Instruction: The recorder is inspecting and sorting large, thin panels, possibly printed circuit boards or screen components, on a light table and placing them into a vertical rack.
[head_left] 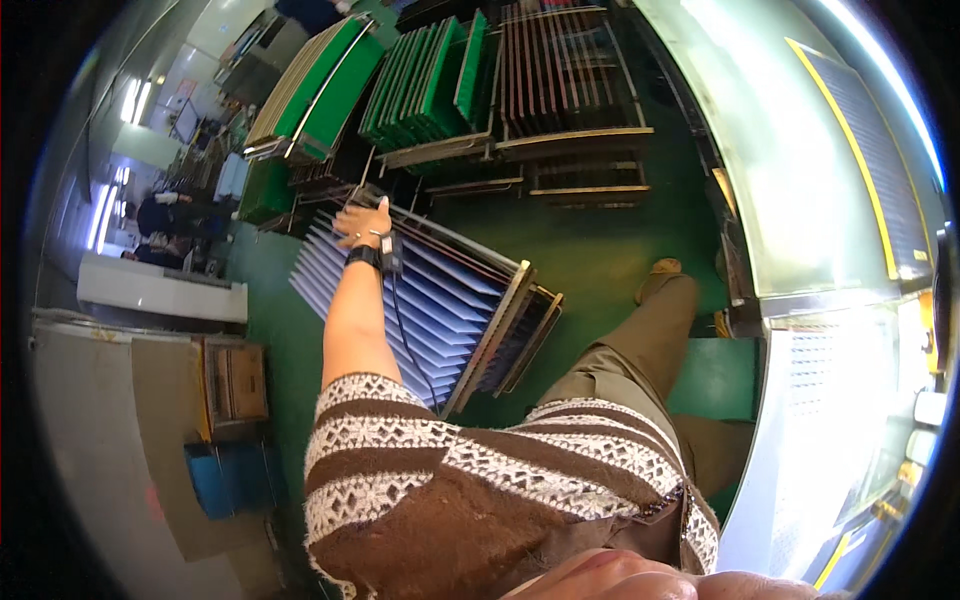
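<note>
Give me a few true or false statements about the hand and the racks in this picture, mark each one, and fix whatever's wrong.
1. The left hand is at the far end of a rack of pale bluish sheets. True.
2. Nothing is worn on the left wrist. False: a black band is around it.
3. Both of the wearer's hands show. False: only the left hand does; the right hand is out of view.
4. Green panels stand in racks beyond the left hand. True.
5. The floor is red. False: the floor is green.
</note>
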